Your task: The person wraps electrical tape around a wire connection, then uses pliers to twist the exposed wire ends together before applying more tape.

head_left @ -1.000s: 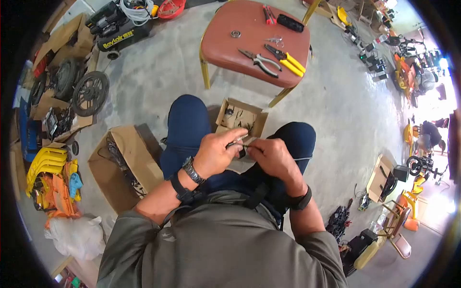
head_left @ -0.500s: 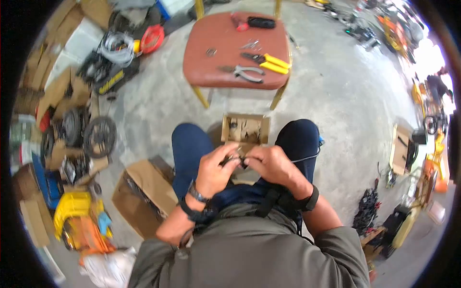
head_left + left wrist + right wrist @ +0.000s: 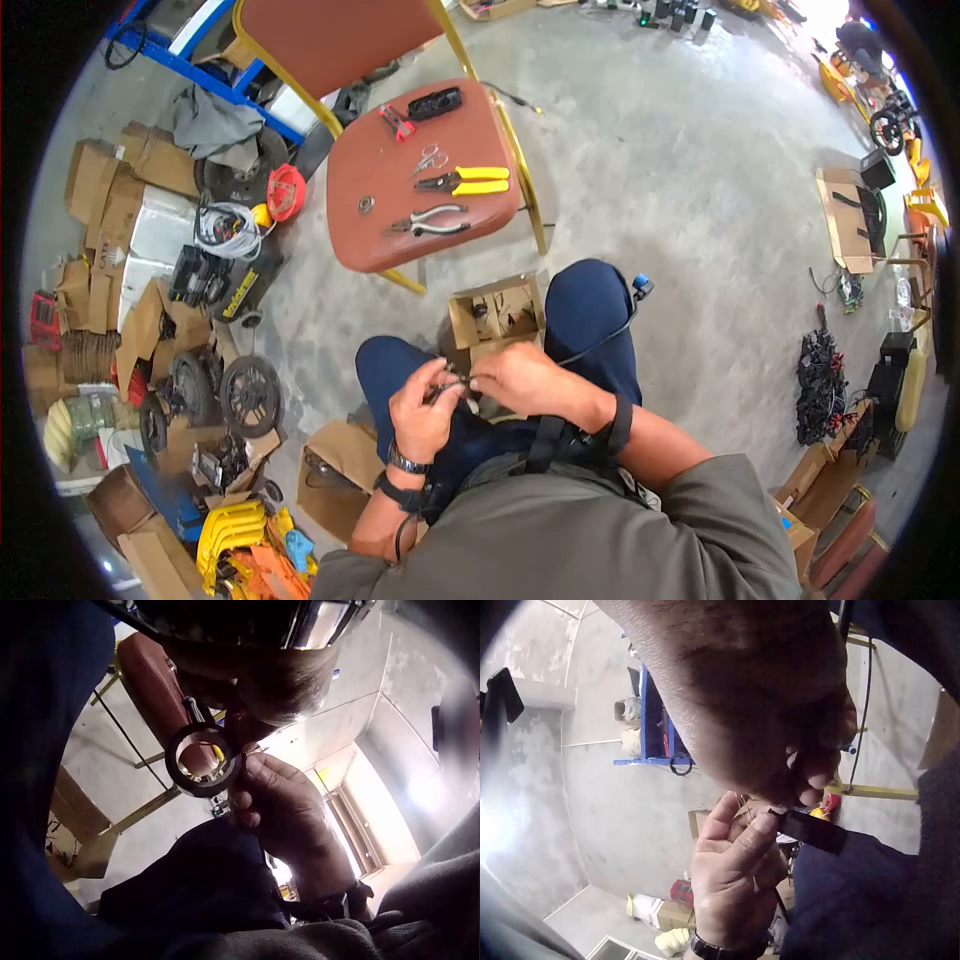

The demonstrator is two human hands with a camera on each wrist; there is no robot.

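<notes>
Shifted toward left knee (image 3: pixel 385 360), left hand (image 3: pixel 420 422) and right hand (image 3: pixel 535 385) pinch dark ring (image 3: pixel 199 790) by its edge, hanging below both grips.

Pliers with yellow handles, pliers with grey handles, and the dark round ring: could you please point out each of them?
Yellow-handled pliers (image 3: pixel 484 187): head view, point on one handle.
Grey-handled pliers (image 3: pixel 440 230): head view, point on one handle.
Dark round ring (image 3: pixel 201 790): left wrist view, point on its lower rim.

A workshop or repair space: bare grey concrete floor (image 3: pixel 680 190), yellow-handled pliers (image 3: pixel 465 181) on a brown padded chair (image 3: pixel 345 170) upper left, black spoked wheels (image 3: pixel 250 396) and cardboard boxes lower left.
</notes>
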